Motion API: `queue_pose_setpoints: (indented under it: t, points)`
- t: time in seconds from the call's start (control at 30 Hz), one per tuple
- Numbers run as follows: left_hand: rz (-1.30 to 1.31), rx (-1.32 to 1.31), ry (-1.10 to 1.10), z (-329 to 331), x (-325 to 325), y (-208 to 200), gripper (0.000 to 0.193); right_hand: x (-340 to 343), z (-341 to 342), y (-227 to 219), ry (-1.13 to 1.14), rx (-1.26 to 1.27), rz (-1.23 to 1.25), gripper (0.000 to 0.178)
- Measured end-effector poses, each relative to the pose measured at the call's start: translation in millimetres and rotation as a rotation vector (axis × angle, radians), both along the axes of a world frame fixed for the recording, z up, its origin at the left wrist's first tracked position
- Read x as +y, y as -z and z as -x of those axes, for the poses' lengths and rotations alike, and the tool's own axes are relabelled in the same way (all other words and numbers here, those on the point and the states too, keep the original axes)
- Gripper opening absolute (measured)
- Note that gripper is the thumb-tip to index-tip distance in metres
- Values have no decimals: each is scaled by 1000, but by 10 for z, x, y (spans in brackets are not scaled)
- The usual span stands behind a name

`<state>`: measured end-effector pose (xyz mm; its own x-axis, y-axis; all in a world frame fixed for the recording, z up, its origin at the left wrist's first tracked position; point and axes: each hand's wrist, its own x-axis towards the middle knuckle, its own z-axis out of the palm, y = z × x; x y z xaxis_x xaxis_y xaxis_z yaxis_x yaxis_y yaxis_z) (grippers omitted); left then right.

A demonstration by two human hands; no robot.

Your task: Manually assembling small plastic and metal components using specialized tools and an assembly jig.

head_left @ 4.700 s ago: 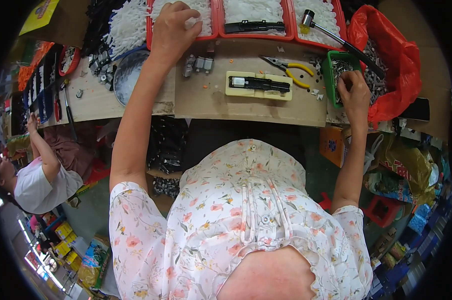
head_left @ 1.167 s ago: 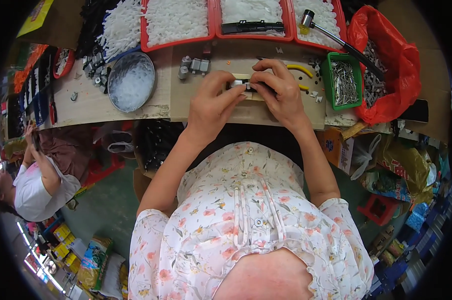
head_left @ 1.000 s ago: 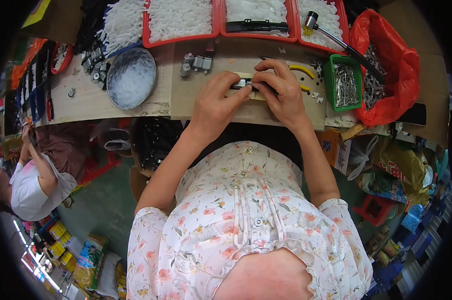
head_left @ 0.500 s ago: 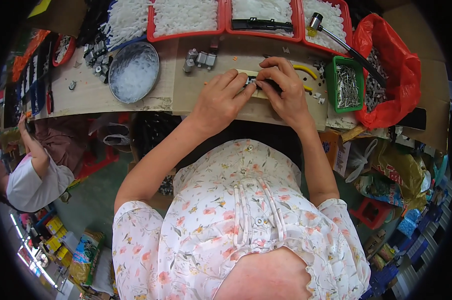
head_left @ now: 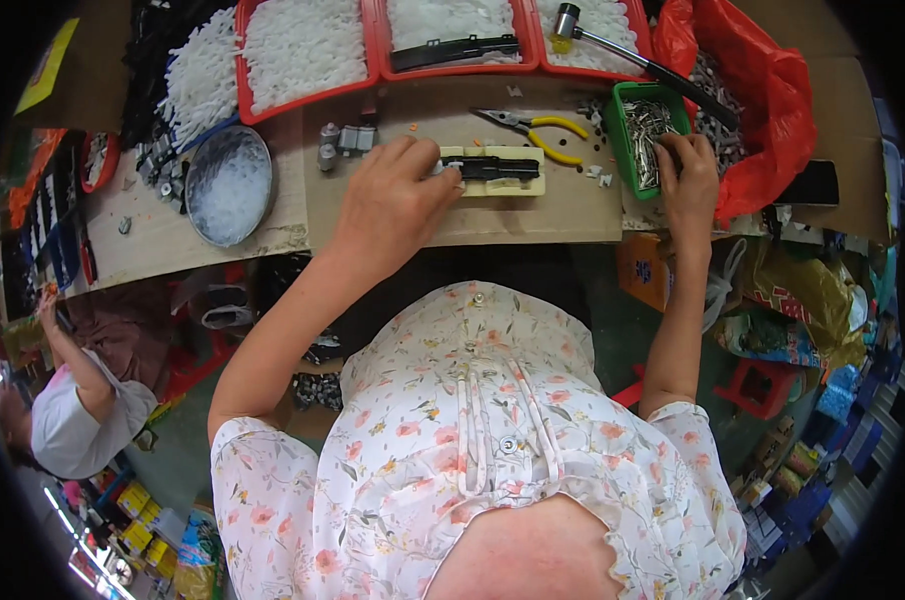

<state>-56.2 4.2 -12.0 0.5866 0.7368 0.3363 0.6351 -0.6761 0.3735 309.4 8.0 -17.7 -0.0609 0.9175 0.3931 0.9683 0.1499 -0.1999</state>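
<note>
Right hand (head_left: 690, 183) had left the cream holder (head_left: 513, 189) for the green tray (head_left: 628, 150), bent fingers at the metal pins (head_left: 649, 122), any pinch hidden. Black part (head_left: 493, 168) lay in the holder, just right of the left hand (head_left: 398, 195), whose grip was unclear. Fetching a pin seemed underway; lifting one clear seemed called for next.

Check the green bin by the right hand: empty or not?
Not empty: thin silvery metal pieces lie in the green bin, with the right hand at its right side. How deep they go, I cannot tell.
</note>
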Motion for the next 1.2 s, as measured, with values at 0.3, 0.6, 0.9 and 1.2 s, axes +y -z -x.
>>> queue_pose_setpoints:
  t: [0.3, 0.6, 0.9, 1.2]
  points:
    - [-141, -266, -86, 34, 911, -180, 8, 32, 39, -136, 62, 156, 116, 8]
    - [-203, 80, -34, -21, 1716, -72, 15, 35, 122, -152, 25, 370, 75, 9]
    - [-124, -243, -79, -146, 1357, -156, 12, 94, 682, -290, -175, 558, 20, 7]
    - [548, -836, -208, -370, 491, -180, 15, 221, 1491, -351, -441, 707, 149, 11]
